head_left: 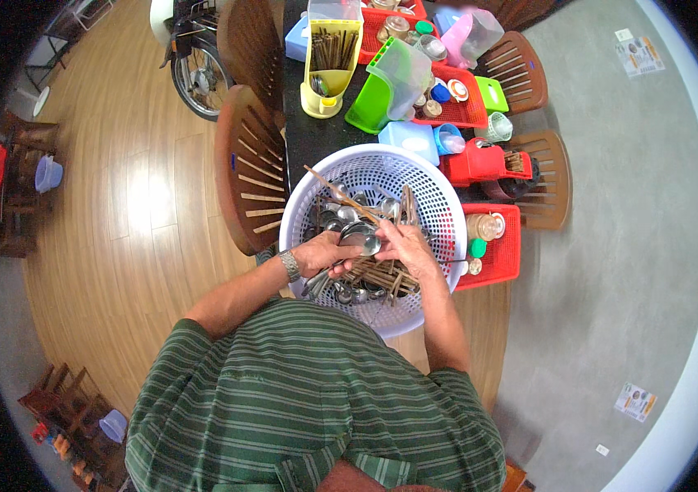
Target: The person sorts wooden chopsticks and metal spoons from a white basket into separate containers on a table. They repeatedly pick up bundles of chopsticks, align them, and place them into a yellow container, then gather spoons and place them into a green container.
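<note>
Plainly, left of the big white round perforated plastic basket (439, 193), a brown slatted chair (242, 176) is placed. Beyond the basket's far rim, a yellow plastic utensil holder (321, 105) is filled with brown sticks. Over the basket's middle, a bunch of silvery metal spoons (359, 239) is gripped by the left hand (320, 252). Beneath, brown wooden chopsticks (386, 279) are piled inside the basket. Right of its middle, the right hand (408, 246) is held with bent fingers by the spoons; whether anything is gripped there cannot be told. Right of the basket, jars are held by a red plastic tray (506, 266).
</note>
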